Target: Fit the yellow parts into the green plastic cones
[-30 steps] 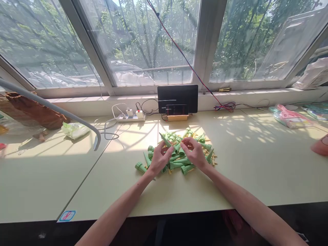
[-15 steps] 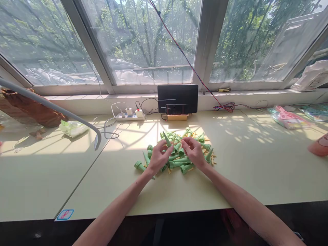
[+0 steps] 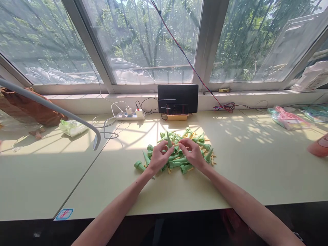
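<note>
My left hand [image 3: 160, 156] is closed around a green watering spike [image 3: 168, 139], its pointed tip up. Close beside it, my right hand [image 3: 191, 153] pinches a small yellow piece [image 3: 176, 145] against the spike's side; fingers partly hide where they meet. Under and around both hands lies a heap of green spikes [image 3: 178, 164] with ribbed caps, mixed with small yellow pieces [image 3: 214, 155]. One green spike [image 3: 139, 166] lies at the heap's left edge.
Behind the heap, a black tablet [image 3: 177, 94] and a phone stand on a small holder [image 3: 176, 117]. A power strip [image 3: 130, 116] with cables is at the back left. A grey lamp arm [image 3: 64, 111] reaches in from the left. Pink and teal packs [image 3: 287, 118] lie at the right.
The spike in my left hand has turned more upright. My right hand has moved left, bringing the yellow piece up to the spike.
</note>
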Tool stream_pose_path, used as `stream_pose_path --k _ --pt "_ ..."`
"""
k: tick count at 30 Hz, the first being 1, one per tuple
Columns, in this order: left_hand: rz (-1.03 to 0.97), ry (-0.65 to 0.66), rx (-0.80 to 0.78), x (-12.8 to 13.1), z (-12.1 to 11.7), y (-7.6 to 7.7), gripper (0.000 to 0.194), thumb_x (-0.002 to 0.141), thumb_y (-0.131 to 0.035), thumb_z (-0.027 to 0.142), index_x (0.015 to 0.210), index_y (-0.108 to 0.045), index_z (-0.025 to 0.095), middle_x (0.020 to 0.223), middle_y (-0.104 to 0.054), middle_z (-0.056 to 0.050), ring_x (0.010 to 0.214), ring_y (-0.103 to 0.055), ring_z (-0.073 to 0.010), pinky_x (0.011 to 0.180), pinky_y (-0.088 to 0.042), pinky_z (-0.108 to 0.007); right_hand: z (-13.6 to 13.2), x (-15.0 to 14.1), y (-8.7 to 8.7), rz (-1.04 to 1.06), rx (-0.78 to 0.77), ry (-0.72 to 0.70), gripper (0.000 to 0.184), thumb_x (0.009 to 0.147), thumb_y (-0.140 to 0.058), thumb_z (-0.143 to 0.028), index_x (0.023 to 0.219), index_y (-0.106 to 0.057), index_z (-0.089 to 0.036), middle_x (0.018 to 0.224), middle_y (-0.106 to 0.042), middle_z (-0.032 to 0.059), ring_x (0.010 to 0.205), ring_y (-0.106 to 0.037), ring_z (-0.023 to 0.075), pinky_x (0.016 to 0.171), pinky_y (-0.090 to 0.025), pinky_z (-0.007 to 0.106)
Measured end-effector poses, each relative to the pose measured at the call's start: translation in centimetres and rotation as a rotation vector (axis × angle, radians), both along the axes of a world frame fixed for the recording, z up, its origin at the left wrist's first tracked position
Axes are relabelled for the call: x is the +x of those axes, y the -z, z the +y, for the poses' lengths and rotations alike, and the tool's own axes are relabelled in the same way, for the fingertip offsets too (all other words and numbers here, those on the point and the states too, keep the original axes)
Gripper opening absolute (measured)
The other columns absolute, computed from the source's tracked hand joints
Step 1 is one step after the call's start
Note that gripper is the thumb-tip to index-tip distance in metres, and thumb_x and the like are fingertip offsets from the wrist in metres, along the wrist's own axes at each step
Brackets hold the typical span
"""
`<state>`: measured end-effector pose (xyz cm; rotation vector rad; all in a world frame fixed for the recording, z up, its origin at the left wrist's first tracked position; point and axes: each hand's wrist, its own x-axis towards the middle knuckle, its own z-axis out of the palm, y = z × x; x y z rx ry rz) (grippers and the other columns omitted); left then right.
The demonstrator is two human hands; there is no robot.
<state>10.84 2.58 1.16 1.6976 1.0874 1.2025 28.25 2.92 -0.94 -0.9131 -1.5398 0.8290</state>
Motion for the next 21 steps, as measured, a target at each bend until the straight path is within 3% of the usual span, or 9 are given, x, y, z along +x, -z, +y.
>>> stream_pose_path --k 7,21 --pt "0.023 0.019 0.008 -0.07 0.04 0.03 0.026 0.086 -0.064 0.039 0.101 -0.068 0.018 0.094 -0.064 -0.006 0.081 -0.061 -0.0171 0.061 -0.051 -0.023 -0.06 0.04 -0.02 -0.065 0.05 -0.027 0.022 0.091 -0.059 -0.038 0.1 -0.066 -0.019 0.085 -0.067 0.0047 0.073 -0.063 0.0163 0.065 -0.055 0.029" --pt "-0.003 0.026 0.011 0.07 -0.03 -0.22 0.024 0.086 -0.063 0.04 0.096 -0.068 0.018 0.091 -0.063 -0.006 0.079 -0.059 -0.0159 0.056 -0.048 -0.021 0.06 0.0 0.03 -0.12 0.063 -0.039 0.022 0.091 -0.058 -0.04 0.098 -0.067 -0.02 0.087 -0.067 0.0047 0.07 -0.06 0.0153 0.065 -0.053 0.029"
